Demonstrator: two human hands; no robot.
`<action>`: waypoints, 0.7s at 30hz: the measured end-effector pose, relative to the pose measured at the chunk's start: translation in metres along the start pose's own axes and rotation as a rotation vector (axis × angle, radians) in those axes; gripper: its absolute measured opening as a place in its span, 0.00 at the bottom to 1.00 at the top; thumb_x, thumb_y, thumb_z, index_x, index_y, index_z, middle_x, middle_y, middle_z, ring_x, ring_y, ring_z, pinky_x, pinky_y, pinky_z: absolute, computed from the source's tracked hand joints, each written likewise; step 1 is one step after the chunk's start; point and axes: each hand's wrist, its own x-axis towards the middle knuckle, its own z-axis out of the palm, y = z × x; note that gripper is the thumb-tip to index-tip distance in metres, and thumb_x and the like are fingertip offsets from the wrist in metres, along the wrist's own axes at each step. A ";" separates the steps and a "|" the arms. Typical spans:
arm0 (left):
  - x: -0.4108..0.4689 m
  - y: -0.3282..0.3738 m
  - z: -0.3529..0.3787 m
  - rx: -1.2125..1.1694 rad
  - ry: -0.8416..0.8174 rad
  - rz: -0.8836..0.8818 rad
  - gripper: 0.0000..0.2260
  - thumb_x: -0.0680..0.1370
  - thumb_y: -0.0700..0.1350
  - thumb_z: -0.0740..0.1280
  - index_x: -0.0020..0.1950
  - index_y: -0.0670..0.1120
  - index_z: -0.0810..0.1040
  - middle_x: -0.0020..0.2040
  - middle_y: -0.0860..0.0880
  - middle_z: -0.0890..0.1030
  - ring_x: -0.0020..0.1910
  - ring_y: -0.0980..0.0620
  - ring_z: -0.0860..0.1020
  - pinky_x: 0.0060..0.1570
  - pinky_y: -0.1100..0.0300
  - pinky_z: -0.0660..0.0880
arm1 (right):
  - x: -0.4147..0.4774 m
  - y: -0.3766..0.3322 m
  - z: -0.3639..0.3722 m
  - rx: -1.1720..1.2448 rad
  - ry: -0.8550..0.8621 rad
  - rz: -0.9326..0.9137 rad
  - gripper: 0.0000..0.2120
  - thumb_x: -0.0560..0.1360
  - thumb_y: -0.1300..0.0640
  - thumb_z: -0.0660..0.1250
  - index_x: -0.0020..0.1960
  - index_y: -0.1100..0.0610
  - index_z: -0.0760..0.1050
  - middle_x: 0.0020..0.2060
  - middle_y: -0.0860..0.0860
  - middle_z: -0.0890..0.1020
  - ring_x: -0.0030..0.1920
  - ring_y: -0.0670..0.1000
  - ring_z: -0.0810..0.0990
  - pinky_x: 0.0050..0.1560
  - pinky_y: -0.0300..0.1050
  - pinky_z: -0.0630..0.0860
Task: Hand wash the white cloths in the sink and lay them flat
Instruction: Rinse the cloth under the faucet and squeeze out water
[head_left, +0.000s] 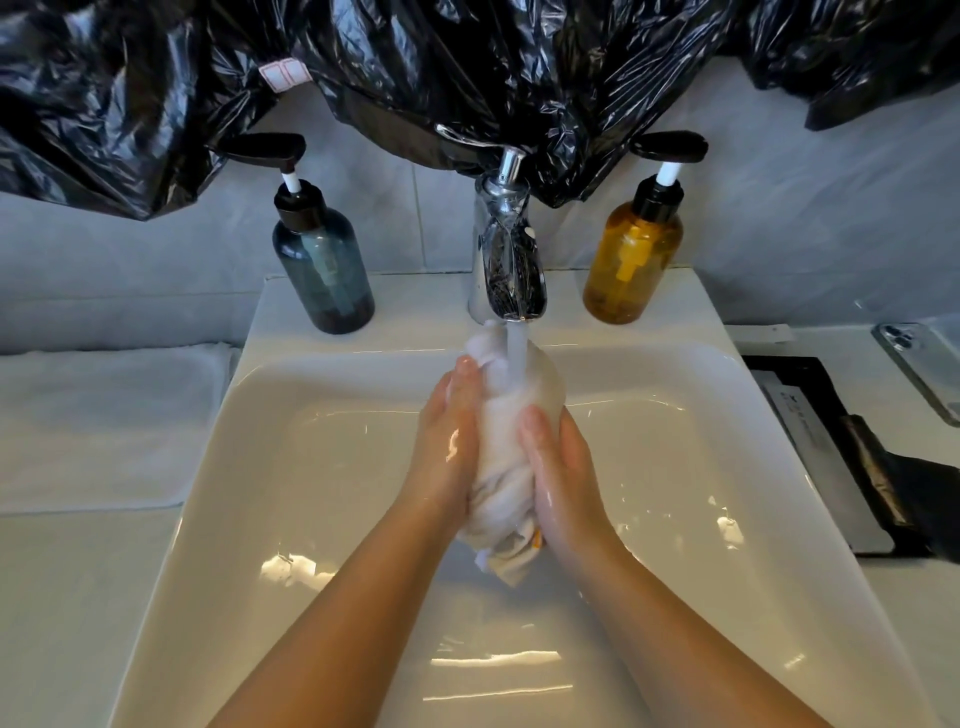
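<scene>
— How does the cloth (501, 467) look?

— White, soaked and bunched into a long upright wad, with a bit of orange showing at its near end. It is held above the middle of the sink (311, 467), its far end under the water (516, 353) running from the tap (506, 249).

— And the hands?

— The left hand (447, 441) presses its palm against the wad's left side, fingers nearly straight. The right hand (558, 467) grasps the right side, thumb across the front, fingers hidden behind.

— Containers?

— Two pump bottles stand on the far rim. The blue bottle (322, 260), left of the tap, shows dark liquid near its bottom. The amber bottle (631, 254), on the right, is tinted throughout; I cannot tell its level. The basin is wet and glinting.

— Anything else?

— A white towel (104, 415) lies flat on the left, a phone (924, 369) far right.
</scene>
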 end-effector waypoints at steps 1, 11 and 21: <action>0.001 0.003 -0.001 0.055 -0.030 0.033 0.24 0.73 0.67 0.62 0.58 0.51 0.78 0.52 0.47 0.84 0.50 0.48 0.84 0.55 0.45 0.80 | 0.003 0.000 -0.002 0.044 -0.026 0.018 0.29 0.72 0.38 0.64 0.65 0.56 0.76 0.52 0.53 0.86 0.53 0.50 0.86 0.48 0.39 0.80; 0.002 -0.001 0.009 0.126 0.086 0.255 0.22 0.78 0.64 0.60 0.65 0.51 0.73 0.55 0.50 0.81 0.54 0.50 0.81 0.56 0.43 0.79 | 0.008 -0.012 -0.011 -0.116 -0.130 0.146 0.30 0.68 0.36 0.72 0.65 0.48 0.72 0.53 0.46 0.84 0.50 0.42 0.85 0.44 0.33 0.79; 0.016 0.015 0.002 -0.048 -0.183 0.084 0.17 0.69 0.45 0.68 0.58 0.48 0.76 0.45 0.49 0.82 0.44 0.50 0.80 0.42 0.58 0.78 | 0.005 -0.016 -0.017 0.250 -0.194 0.493 0.30 0.68 0.38 0.73 0.63 0.57 0.79 0.53 0.55 0.86 0.52 0.52 0.86 0.57 0.48 0.78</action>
